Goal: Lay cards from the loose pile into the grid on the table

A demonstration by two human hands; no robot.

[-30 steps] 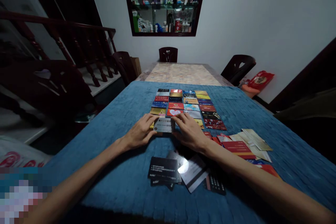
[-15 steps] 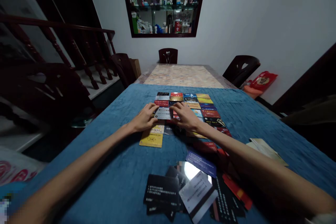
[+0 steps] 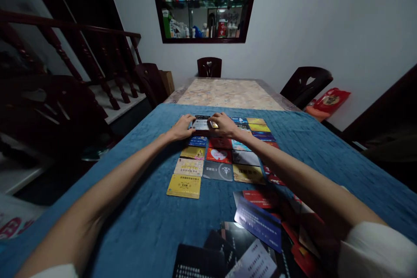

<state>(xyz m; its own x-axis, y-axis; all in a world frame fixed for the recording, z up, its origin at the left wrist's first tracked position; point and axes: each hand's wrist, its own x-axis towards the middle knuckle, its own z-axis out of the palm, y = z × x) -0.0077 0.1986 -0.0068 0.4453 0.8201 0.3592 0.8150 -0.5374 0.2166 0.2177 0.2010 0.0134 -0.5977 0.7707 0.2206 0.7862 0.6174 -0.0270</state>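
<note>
A silver-grey card (image 3: 201, 125) with dark print lies between my two hands at the far left end of a grid of plastic cards. My left hand (image 3: 181, 127) has thumb and fingers at its left edge. Curled at the right edge, my right hand (image 3: 224, 125) covers some neighbouring cards. Whether the card is raised off those below cannot be made out. A black card (image 3: 202, 117) lies just beyond. Nearer in the same column are a blue card (image 3: 197, 141), a gold card (image 3: 193, 153), a beige card (image 3: 189, 167) and a yellow card (image 3: 184, 186).
Loose cards, among them a purple-blue one (image 3: 259, 223) and a black one (image 3: 198, 260), overlap in a pile near me. Blue cloth (image 3: 143, 208) covers the near part of the table (image 3: 228, 91). Dark wooden chairs (image 3: 209, 67) stand around it.
Both hands have moved away from me up the left column, from the middle rows to the far rows, with the silver-grey card between them. The view has shifted slightly.
</note>
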